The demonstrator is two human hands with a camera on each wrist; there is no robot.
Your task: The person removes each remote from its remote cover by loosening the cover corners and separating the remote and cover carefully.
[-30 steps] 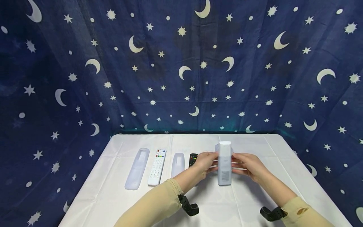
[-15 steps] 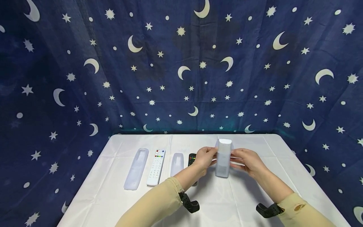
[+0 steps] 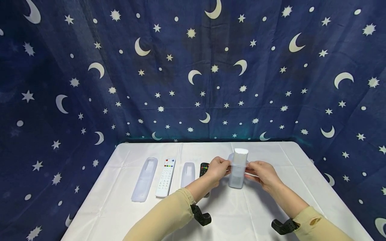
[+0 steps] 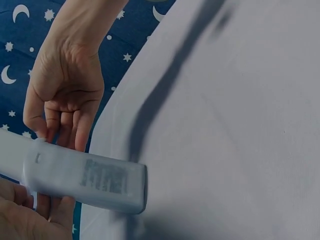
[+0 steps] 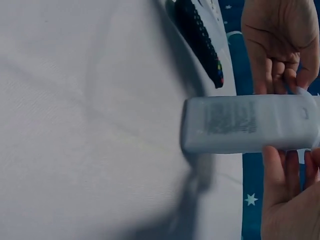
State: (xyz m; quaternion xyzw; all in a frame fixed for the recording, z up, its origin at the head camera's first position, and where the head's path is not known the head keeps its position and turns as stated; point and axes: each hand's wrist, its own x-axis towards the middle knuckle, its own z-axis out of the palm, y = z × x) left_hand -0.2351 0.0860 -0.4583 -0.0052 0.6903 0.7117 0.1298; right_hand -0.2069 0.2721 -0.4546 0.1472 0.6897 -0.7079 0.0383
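Observation:
Both hands hold a white remote control (image 3: 241, 154) that stands out of a translucent silicone cover (image 3: 237, 177), back side toward me. The cover wraps the lower part; the remote's top end is bare. My left hand (image 3: 217, 170) pinches the cover's upper edge on the left. On the right, my right hand (image 3: 263, 172) grips the same edge with thumb and fingers. In the left wrist view a printed label on the remote (image 4: 10, 157) shows through the cover (image 4: 115, 182). A flap of the cover shows behind the remote.
On the white table (image 3: 105, 214) lie, left to right, a long translucent cover (image 3: 144, 180), a white remote with coloured buttons (image 3: 166, 177) and a shorter cover (image 3: 188, 174). A black remote (image 3: 204, 168) lies partly behind the left forearm. A starry blue curtain (image 3: 181, 67) surrounds the table.
The held remote and cover have lifted and tilted, their lower end rising in view. Over the last half second the top has leaned slightly right, with more bare remote showing above the cover.

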